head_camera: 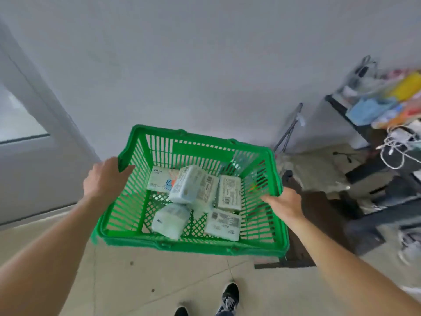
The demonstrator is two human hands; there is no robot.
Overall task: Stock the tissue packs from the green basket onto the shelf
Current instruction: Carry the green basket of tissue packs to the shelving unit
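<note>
The left hand (103,179) and right hand (284,202) clamp opposite rims of the basket (189,244), holding it above the floor (205,281). Five tissue packs (193,185) lie jumbled inside. A cluttered shelf (341,106) stands to the right, well apart.

a green basket (232,246) of slotted plastic with a lattice bottom is held up off the floor, tilted a little. inside lie five tissue packs (193,189), pale, soft-wrapped, with printed labels: three along the far side, the middle one lying slantwise over its neighbours, two at the near side, apart.
</note>
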